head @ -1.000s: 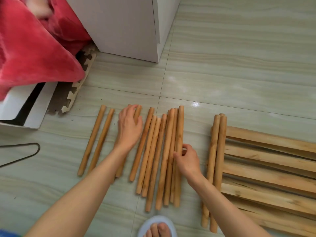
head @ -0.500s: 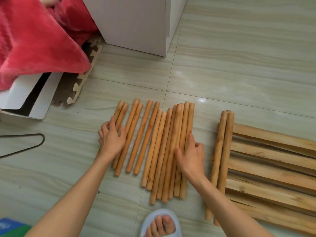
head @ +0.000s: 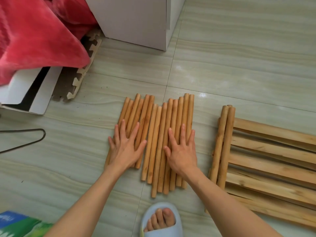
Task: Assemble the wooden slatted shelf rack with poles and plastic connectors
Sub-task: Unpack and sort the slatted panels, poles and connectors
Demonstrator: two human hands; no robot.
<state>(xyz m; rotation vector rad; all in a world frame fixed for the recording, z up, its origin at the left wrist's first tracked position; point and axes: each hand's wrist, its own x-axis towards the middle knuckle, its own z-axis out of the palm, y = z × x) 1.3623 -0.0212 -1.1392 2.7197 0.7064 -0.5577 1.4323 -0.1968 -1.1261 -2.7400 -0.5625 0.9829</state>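
Several round wooden poles lie side by side in a tight row on the tiled floor. My left hand lies flat on the row's left part, fingers spread. My right hand presses flat on the right part, fingers apart. Neither hand grips a pole. To the right, stacked wooden slatted shelf panels lie flat, with two round poles along their left edge. No plastic connectors are in sight.
A white cabinet stands at the back. A red blanket drapes over a white box beside a foam mat. A wire hanger lies left. My slippered foot is at the bottom, a colourful package bottom left.
The scattered poles on the left have been pushed rightward into one tight row. Both hands moved from the row's edges to lie flat on top of it.
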